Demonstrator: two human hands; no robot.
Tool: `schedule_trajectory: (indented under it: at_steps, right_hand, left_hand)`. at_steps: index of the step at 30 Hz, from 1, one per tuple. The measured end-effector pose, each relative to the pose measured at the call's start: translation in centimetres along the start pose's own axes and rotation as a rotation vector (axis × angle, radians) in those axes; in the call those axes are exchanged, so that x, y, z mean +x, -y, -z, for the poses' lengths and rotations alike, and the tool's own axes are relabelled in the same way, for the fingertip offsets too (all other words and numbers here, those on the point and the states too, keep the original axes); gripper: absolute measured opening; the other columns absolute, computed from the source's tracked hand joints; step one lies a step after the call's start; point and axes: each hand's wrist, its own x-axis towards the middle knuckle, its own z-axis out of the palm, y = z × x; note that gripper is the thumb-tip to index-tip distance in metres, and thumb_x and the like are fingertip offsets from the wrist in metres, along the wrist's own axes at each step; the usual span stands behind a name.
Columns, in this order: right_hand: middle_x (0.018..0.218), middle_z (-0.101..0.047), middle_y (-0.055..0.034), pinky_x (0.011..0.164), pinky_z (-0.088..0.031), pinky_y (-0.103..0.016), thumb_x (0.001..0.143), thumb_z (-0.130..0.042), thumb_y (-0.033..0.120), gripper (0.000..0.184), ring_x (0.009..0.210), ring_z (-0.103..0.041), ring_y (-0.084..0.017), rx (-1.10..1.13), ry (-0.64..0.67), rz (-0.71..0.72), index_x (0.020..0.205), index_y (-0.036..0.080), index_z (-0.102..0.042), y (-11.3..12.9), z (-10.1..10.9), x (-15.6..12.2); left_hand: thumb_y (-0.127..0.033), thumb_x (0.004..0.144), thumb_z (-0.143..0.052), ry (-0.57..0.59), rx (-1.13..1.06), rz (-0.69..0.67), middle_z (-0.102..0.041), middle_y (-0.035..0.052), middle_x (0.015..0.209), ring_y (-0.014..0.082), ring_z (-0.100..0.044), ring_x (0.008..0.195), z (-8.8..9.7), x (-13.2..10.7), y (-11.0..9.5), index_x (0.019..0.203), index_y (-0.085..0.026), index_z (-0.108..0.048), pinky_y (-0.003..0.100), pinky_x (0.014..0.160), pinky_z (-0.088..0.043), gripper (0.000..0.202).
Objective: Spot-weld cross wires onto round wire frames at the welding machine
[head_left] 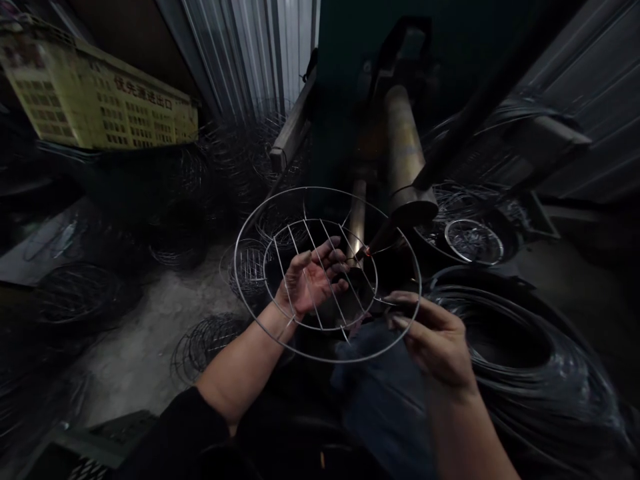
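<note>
Curling loosely, the left hand shows part-bent fingers behind the round wire rack; whether they grip is unclear. Probably light, stiff and springy, the rack extends rightward to the right hand, which pinches its edge, a sensible hold.

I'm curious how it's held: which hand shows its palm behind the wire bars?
The left hand, loosely curled; the right hand pinches the wire rack at its edge.
</note>
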Motion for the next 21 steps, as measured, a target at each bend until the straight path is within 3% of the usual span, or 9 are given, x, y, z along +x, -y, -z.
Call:
schedule_trajectory:
  at_steps: [5, 8, 11, 16, 21]
  right_hand:
    - [0.057, -0.063, 0.0010, 0.037, -0.041, -0.023, 0.060, -0.085, 0.025, 0.021, 0.039, -0.049, -0.010, 0.085, -0.354, 0.146, 0.076, 0.019, -0.072, 0.0, -2.4, 1.0]
    - [0.051, -0.057, 0.0045, 0.033, -0.033, -0.020, 0.059, -0.085, 0.027, 0.024, 0.035, -0.042, -0.007, 0.051, -0.429, 0.182, 0.076, 0.018, -0.072, 0.0, -3.5, 3.2]
    - [0.051, -0.056, 0.0056, 0.033, -0.028, -0.019, 0.056, -0.086, 0.029, 0.027, 0.036, -0.039, -0.005, 0.027, -0.392, 0.206, 0.076, 0.018, -0.073, -0.3, -3.8, 5.1]
    - [0.068, -0.066, 0.0016, 0.053, -0.046, -0.025, 0.058, -0.085, 0.030, 0.024, 0.057, -0.057, -0.012, -0.012, -0.273, 0.275, 0.076, 0.019, -0.074, -1.0, -3.7, 7.9]
    - [0.071, -0.067, 0.0006, 0.061, -0.051, -0.030, 0.062, -0.082, 0.030, 0.021, 0.065, -0.062, -0.016, -0.016, -0.144, 0.294, 0.078, 0.020, -0.074, -1.4, -3.9, 9.7]
  left_hand:
    - [-0.013, 0.062, -0.074, -0.026, 0.116, -0.118, -0.064, 0.0026, 0.106, 0.0196, -0.062, 0.098, -1.1, -1.2, 1.2, 0.116, -0.022, -0.060, 0.031, 0.079, -0.050, 0.057]
    - [-0.009, 0.062, -0.075, -0.072, 0.128, -0.194, -0.064, 0.0022, 0.109, 0.0199, -0.062, 0.103, -1.4, -1.7, 1.8, 0.114, -0.023, -0.062, 0.031, 0.081, -0.050, 0.055]
    - [-0.011, 0.061, -0.076, -0.118, 0.106, -0.271, -0.064, 0.0012, 0.108, 0.0193, -0.062, 0.102, -1.4, -1.7, 1.9, 0.112, -0.023, -0.063, 0.029, 0.081, -0.050, 0.054]
    - [-0.010, 0.062, -0.076, -0.144, 0.089, -0.354, -0.063, 0.0006, 0.110, 0.0190, -0.062, 0.105, -1.4, -1.1, 1.7, 0.111, -0.024, -0.064, 0.024, 0.077, -0.050, 0.052]
    - [-0.010, 0.065, -0.074, -0.182, 0.084, -0.396, -0.062, 0.0000, 0.110, 0.0167, -0.062, 0.104, -1.2, -0.5, 1.7, 0.109, -0.026, -0.063, 0.021, 0.073, -0.049, 0.049]
